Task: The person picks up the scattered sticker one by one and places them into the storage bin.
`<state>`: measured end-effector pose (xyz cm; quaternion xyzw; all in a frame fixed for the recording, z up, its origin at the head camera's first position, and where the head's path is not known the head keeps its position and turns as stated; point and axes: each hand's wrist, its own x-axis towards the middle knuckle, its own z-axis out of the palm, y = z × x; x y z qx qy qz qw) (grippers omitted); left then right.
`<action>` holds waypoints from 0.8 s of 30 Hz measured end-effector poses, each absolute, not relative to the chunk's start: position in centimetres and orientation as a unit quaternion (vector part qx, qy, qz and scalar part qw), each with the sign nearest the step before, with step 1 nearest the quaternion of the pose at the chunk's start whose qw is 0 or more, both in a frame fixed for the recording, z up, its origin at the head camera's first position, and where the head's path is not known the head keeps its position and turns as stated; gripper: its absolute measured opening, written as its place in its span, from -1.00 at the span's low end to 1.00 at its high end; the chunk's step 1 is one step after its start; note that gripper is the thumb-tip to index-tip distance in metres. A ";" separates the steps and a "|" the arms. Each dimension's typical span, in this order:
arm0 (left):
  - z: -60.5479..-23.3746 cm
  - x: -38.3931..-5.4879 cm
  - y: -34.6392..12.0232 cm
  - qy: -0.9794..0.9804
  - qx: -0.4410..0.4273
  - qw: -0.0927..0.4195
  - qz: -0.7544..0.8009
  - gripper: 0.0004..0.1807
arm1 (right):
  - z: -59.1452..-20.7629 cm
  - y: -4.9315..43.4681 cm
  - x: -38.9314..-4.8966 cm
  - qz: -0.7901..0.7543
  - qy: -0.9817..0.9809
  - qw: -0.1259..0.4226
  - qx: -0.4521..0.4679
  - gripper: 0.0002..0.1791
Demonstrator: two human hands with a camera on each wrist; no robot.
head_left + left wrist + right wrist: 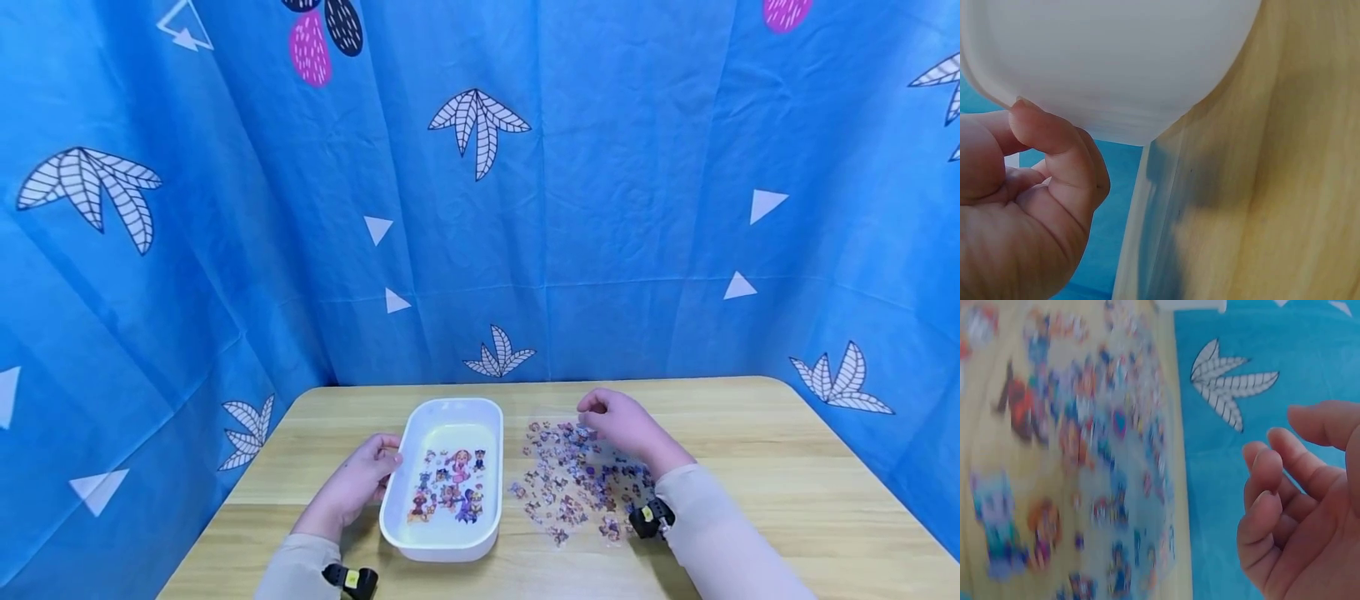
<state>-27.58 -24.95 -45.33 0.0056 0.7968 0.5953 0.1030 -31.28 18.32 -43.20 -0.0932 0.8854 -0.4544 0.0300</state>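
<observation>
A white tub (441, 550) with cartoon pictures (450, 492) inside sits on the wooden worktop (795, 467). The left hand (360, 479) holds its left rim with bent fingers. Just right of it lie tiny stickers (573, 479). Over their far end, the right hand (618, 421) has loose, bent fingers, with nothing seen in them. Behind hangs a blue curtain (622, 208).

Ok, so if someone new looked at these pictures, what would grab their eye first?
Probably the bright blue patterned cloth filling the background behind the wooden table. Next might be the white tub near the table's middle, cartoon figures inside, its left rim held by the left hand. To its right lies a dense spread of small cartoon pictures, the right hand at their far edge.
</observation>
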 end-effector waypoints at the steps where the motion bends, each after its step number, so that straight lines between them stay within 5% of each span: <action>1: -45.4 -27.6 -25.0 0.796 0.005 0.105 0.596 -0.64 | -43.3 18.6 -31.4 -0.445 0.891 0.029 -0.090 -0.78; 14: -45.3 -27.7 -24.9 0.795 0.005 0.109 0.597 -0.63 | -43.9 20.8 -32.5 -0.379 0.922 0.033 -0.075 -0.68; 24: -45.1 -27.4 -24.9 0.790 0.008 0.105 0.604 -0.62 | -43.8 22.2 -32.7 -0.428 0.898 0.093 -0.050 -0.50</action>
